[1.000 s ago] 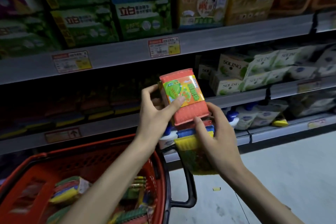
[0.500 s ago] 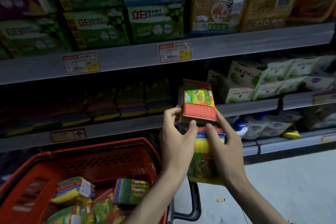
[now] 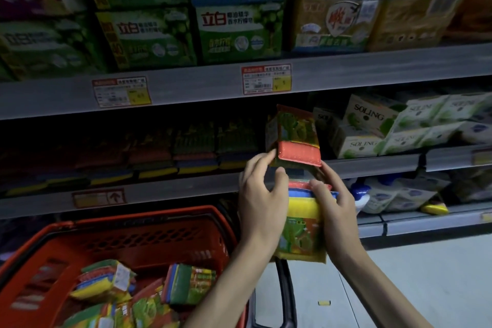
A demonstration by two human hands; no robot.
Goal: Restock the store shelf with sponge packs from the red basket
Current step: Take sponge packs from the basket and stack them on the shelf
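Observation:
A sponge pack (image 3: 296, 141) with a red sponge edge and a green-orange label stands at the front of the middle shelf (image 3: 186, 189), at the right end of a dark row of sponge packs (image 3: 197, 149). My left hand (image 3: 262, 200) touches its lower left corner with the fingertips. My right hand (image 3: 334, 208) grips a second sponge pack (image 3: 302, 226), yellow, blue and red layered, held just below the shelf edge. The red basket (image 3: 149, 237) sits at lower left with several sponge packs (image 3: 149, 293) inside.
White Soling boxes (image 3: 372, 128) fill the shelf right of the sponge row. Green and orange detergent boxes (image 3: 239, 32) line the upper shelf, with price tags (image 3: 266, 78) on its edge. Bottles (image 3: 386, 194) stand on the lower shelf. The basket's black handle (image 3: 286, 295) hangs over grey floor.
The red-edged pack has gone from in front of the shelf onto the shelf end of the row. My left hand has loosened to a fingertip touch. The right hand's pack stayed below.

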